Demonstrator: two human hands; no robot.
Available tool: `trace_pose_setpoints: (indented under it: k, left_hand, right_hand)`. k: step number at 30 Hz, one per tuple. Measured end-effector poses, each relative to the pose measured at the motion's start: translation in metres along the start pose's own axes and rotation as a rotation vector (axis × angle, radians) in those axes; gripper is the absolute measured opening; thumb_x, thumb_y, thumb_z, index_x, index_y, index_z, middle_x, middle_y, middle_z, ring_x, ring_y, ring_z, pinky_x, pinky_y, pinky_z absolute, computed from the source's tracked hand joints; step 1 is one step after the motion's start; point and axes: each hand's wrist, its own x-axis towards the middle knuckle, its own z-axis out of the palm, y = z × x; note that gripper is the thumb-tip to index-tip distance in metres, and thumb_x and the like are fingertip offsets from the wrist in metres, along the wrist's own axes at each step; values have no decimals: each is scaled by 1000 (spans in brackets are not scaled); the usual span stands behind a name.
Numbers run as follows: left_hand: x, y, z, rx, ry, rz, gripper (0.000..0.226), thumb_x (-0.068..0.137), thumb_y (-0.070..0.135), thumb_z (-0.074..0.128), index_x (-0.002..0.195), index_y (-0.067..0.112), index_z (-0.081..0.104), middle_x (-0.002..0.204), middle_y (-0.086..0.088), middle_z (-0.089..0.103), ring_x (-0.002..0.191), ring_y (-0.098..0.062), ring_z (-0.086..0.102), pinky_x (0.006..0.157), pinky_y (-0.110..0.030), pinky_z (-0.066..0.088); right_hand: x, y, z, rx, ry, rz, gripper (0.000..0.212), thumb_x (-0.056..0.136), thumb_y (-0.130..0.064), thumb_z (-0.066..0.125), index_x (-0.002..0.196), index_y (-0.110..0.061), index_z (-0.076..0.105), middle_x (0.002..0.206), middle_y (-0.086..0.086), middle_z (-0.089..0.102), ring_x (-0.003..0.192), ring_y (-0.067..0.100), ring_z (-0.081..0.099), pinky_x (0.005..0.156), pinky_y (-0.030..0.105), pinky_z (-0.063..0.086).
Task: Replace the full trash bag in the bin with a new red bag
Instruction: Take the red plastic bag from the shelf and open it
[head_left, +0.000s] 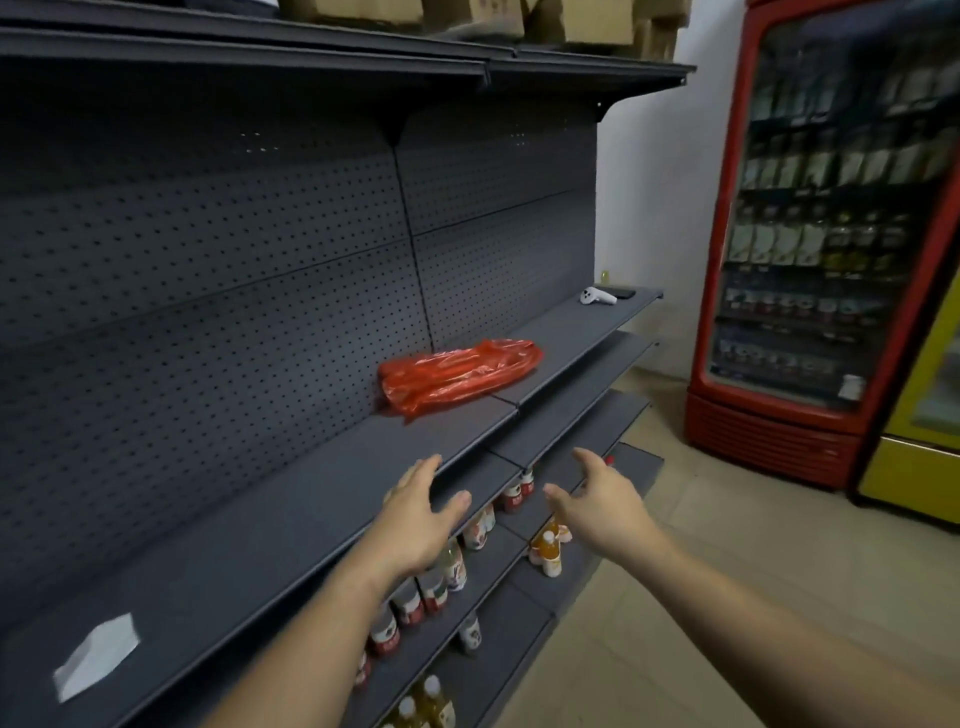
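Red bag (460, 375): a crumpled, translucent plastic bundle that I see lying flat on the dark grey shelf (291, 499), close against the perforated back panel (234, 249) and astride the seam where two shelf sections meet. Nothing touches it.

Hands: my left hand (421, 512) hovers over the front edge of that same shelf, palm down, fingers spread and holding nothing. My right hand (602, 501) hangs just beside it, out past the shelf edge, fingers loosely apart, thumb out, likewise empty. Both hands lie nearer the camera than the bag and are well apart from it; the two forearms reach in from the bottom of the frame.

Same shelf, further items: a white handheld controller (597, 296) and a flat dark object (618, 292) rest at the far end; a white paper slip (96, 654) lies near the front left corner.

Lower shelves: rows of upright drink bottles (452, 566) with red-and-white labels, and orange-filled bottles (548, 553) one tier further down.

Surroundings: cardboard boxes (597, 21) on top of the unit; a red glass-door drinks cooler (831, 234) against the white wall to the right, with a yellow cabinet (919, 467) just beside it; the floor (727, 571) is pale tile.
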Motion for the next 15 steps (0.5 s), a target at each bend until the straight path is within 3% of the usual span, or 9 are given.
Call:
trace_pose_setpoints:
  k: [3, 10, 15]
  left_hand:
    - [81, -8, -13, 40, -23, 58, 77, 95, 57, 50, 159, 32, 16, 168, 3, 14, 155, -21, 13, 125, -45, 18]
    - [257, 10, -23, 170, -85, 200, 76, 94, 53, 55, 158, 25, 26, 164, -3, 30, 150, -25, 29, 123, -45, 25]
    - [355, 29, -5, 279, -122, 267, 78, 93, 54, 55, 157, 21, 26, 164, -4, 31, 150, -25, 30, 123, -45, 24]
  right_hand:
    - [58, -4, 13, 36, 55, 59, 74, 90, -47, 62, 152, -20, 31, 151, 11, 45, 135, 28, 46, 106, 36, 40]
    - [174, -4, 36, 75, 138, 184, 74, 92, -45, 61, 153, -17, 30, 148, 11, 49, 124, 26, 56, 96, 30, 43]
    - [263, 6, 48, 142, 159, 198, 74, 93, -46, 59, 153, -16, 28, 152, 11, 44, 130, 28, 50, 101, 34, 41]
